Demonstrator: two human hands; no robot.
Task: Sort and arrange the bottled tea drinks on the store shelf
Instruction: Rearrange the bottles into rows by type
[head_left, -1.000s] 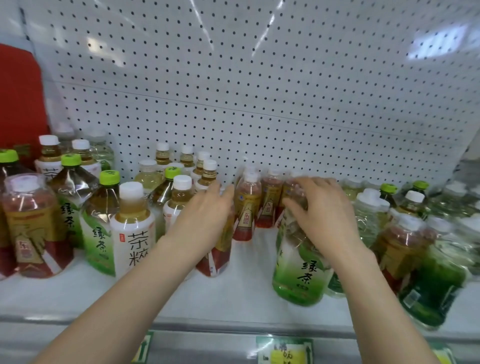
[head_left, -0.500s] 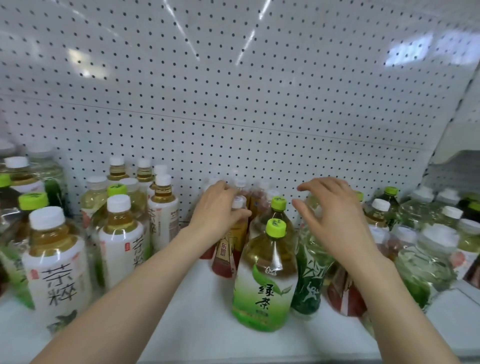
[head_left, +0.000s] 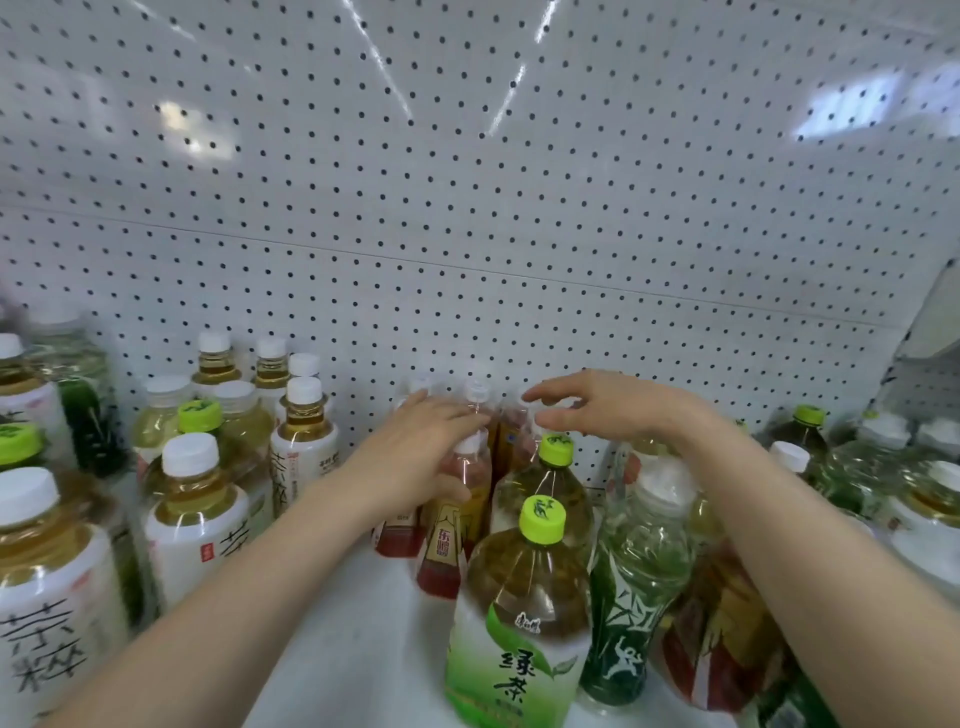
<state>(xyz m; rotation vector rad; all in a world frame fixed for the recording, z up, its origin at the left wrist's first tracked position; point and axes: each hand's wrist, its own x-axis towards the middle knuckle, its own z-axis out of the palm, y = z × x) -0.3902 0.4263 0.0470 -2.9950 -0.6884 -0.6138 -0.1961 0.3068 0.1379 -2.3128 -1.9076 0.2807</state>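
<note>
While right grip (head_left: 587, 410) hovers (fingers spread), left grip (head_left: 415, 462) clasps red-tea bottle (head_left: 457, 519).

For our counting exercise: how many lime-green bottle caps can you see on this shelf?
5 lime-green caps: two at the left, two centre front, one far right. Others may be hidden.

Bottles (head_left: 519, 613) stand on shelf (head_left: 353, 649) before pegboard (head_left: 467, 208).

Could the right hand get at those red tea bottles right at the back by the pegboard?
Probably yes. The right hand already hovers open above the red tea bottles at the pegboard, reaching over the green-capped bottle in front. Nothing blocks it from above, though the left hand crowds the same spot.
</note>
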